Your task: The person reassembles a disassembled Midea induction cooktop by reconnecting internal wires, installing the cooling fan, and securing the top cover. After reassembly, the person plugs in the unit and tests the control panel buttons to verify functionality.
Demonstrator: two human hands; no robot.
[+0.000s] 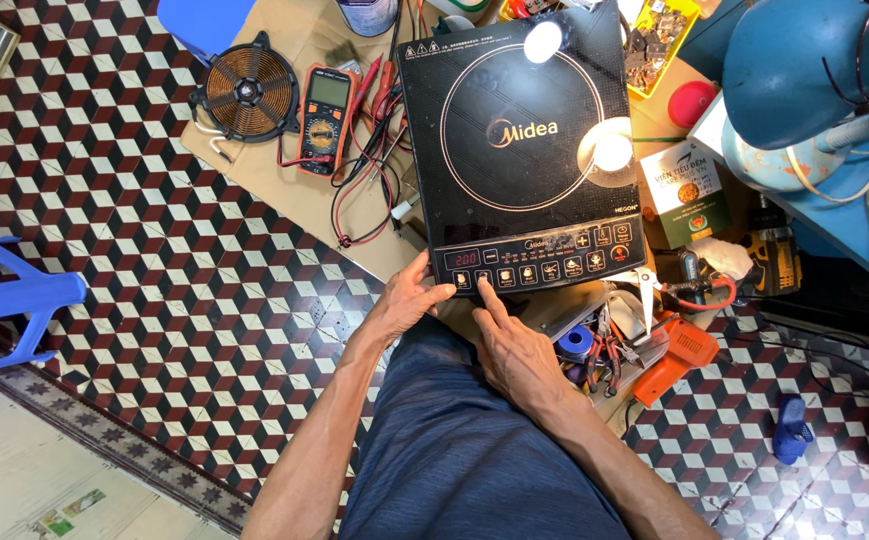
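A black glass induction cooktop [525, 120] lies flat on a brown cardboard sheet [285, 190] on the floor, its control strip with a lit red display facing me. My left hand [407, 297] grips the cooktop's near left corner, thumb on the panel edge. My right hand [513, 348] rests at the near edge with its index finger stretched onto a button of the control panel. Both forearms reach up from the bottom over my blue shorts [455, 450].
A copper induction coil [246, 92] and an orange-edged multimeter [326, 115] with red and black leads lie left of the cooktop. Pliers, tape rolls and an orange tool [677, 352] sit at right. A blue plastic stool [15, 300] stands far left on the patterned tiles.
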